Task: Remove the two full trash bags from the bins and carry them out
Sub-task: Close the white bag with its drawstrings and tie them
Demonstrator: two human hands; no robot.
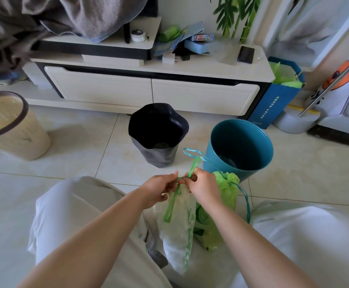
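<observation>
We are crouched on the floor (86, 159) with both bags already out of their bins. The clear bag (177, 223) hangs between our knees, and the green bag (227, 192) sits just beside it, against the foot of the teal bin (240, 142). The black bin (157, 134) stands a little further off, in front of the cabinet (148, 90); it looks nearly empty, with something small in the bottom that we cannot make out.

Our left hand (159, 190) is closed on the neck of the clear bag, and our right hand (203, 186) is pinched shut on its green tie (192, 165), which stands up in a loop above the knuckles. We judge that we are midway through knotting it. The green bag looks cinched already, its blue cord (246, 202) trailing loose down past our right knee.

What could go wrong from here:

- The tie is thin film. Pulled hard or at an angle, it may stretch or tear before the knot sets, leaving the bag open.
- The clear bag hangs from our grip alone. If the left hand loosens to work the knot, the bag may drop and spill.
- The blue cord loops around near our right wrist. It may get caught up in the knot or snag as we stand.
- Lifting both bags by ties alone risks a strap giving way under the load.
</observation>
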